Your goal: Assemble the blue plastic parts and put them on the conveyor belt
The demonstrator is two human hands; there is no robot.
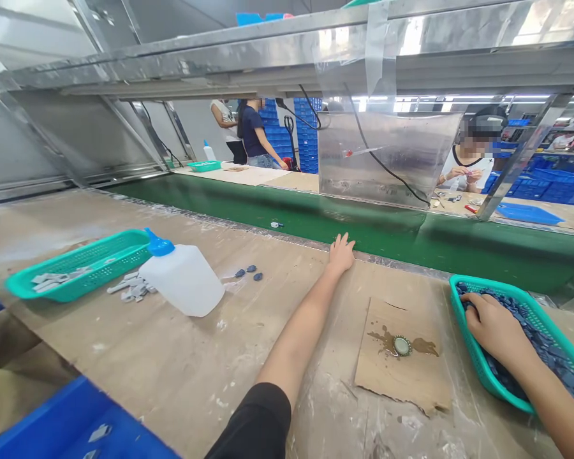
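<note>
My left hand (pixel 342 253) lies flat with its fingers spread on the wooden bench edge (pixel 363 256), beside the green conveyor belt, and holds nothing. My right hand (pixel 495 325) is down in a teal plastic basket (pixel 478 363) heaped with small dark blue pieces (pixel 540 338). Its fingertips are hidden among them, so I cannot tell if it grips any. Left of my hands are three dark blue pieces (pixel 246 273) on the bench. Between my hands and that basket lies a cardboard sheet (pixel 402 363) with a metal bottle cap (pixel 402 345) in a brown smear.
A white plastic bottle with a blue nozzle (pixel 182 274) stands on the bench beside a second teal basket (pixel 76 268) and loose grey pieces (pixel 132 287). A blue crate (pixel 76 427) sits at the lower left. Overhead runs a metal frame (pixel 220 64). Co-workers stand beyond the conveyor belt (pixel 316 223).
</note>
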